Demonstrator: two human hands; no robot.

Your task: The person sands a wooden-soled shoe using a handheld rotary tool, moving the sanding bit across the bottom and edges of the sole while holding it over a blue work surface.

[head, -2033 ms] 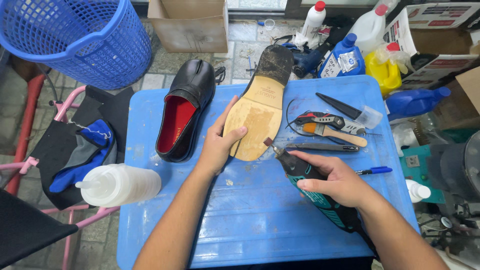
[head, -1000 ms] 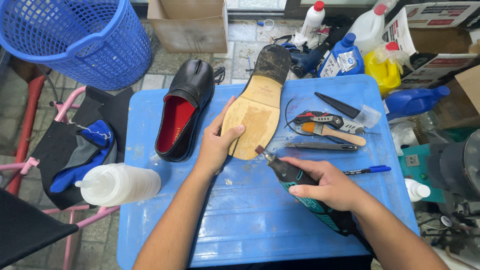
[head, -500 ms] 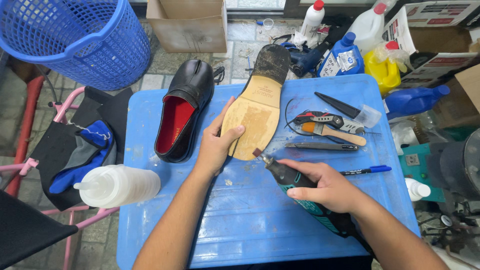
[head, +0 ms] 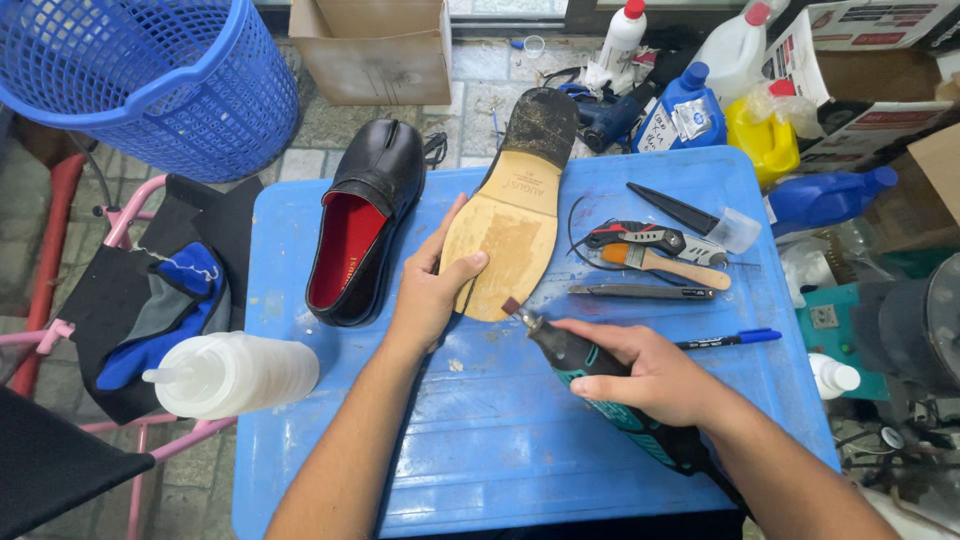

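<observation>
The rotary tool (head: 590, 372), gripped in the right hand (head: 655, 375), was brought closer to the sole (head: 505, 235), pinned by left-hand fingers (head: 455, 275).

Small shoe-repair workshop, informal set-up. Worn blue plastic table (head: 420, 470) as bench, on a tiled floor (head: 340, 130). Black shoe (head: 362, 225) and sole-up shoe (head: 515, 205) on top, beside rotary tool (head: 600, 385), brush (head: 665, 262), knife (head: 640, 292), marker (head: 728, 340). Around: squeeze bottle (head: 232, 372), blue basket (head: 140, 75), cardboard box (head: 375, 45), plastic jugs (head: 735, 95).
</observation>
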